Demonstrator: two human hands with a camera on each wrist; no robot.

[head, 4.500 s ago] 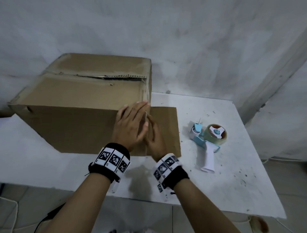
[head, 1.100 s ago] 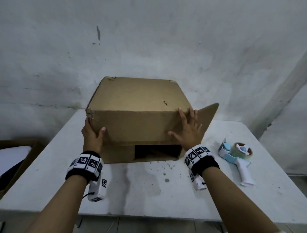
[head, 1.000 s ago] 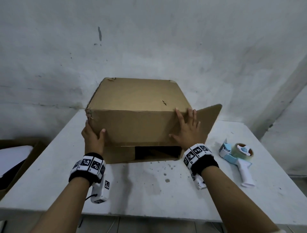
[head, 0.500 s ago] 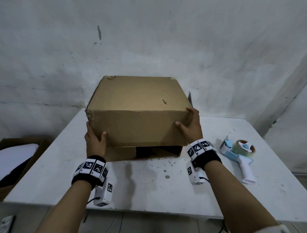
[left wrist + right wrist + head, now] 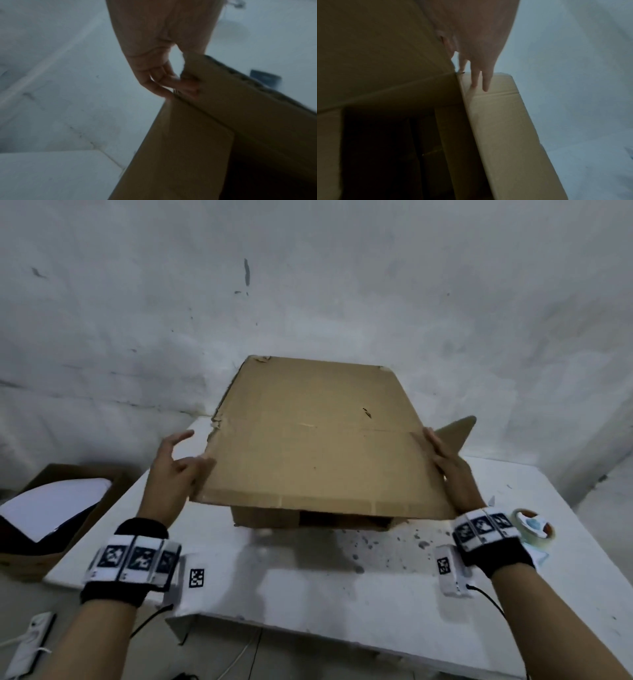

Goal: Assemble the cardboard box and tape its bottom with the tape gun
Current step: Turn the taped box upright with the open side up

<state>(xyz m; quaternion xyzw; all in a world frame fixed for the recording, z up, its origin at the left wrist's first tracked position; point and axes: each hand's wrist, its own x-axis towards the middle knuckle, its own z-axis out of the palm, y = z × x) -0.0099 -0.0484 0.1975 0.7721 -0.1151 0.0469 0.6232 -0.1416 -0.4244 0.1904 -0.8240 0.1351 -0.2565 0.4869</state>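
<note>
Head view, box: a brown cardboard box (image 5: 308,440) sat mid-frame on a white table (image 5: 308,583), its near flap lifted toward the camera, a dark opening showing beneath.
Head view, left hand: the left hand (image 5: 171,474) met the flap's left edge, thumb on top, index finger raised clear and the others loosely spread.
Head view, right hand: the right hand (image 5: 448,470) lay flat along the right edge, fingers straight and together; a side flap (image 5: 457,433) stuck out behind it.
Head view, tape gun: the tape gun (image 5: 532,529) lay at right, partly hidden by the wrist, untouched.
Left wrist view: blurred; curled fingertips (image 5: 171,81) pinched the flap's corner.
Right wrist view: two straight fingers (image 5: 485,81) pressed the box's outer wall (image 5: 505,128).
Doing it well: probably, fold the side flaps in first, then bring the long flap down evenly with both hands so the seam meets squarely for taping.
</note>
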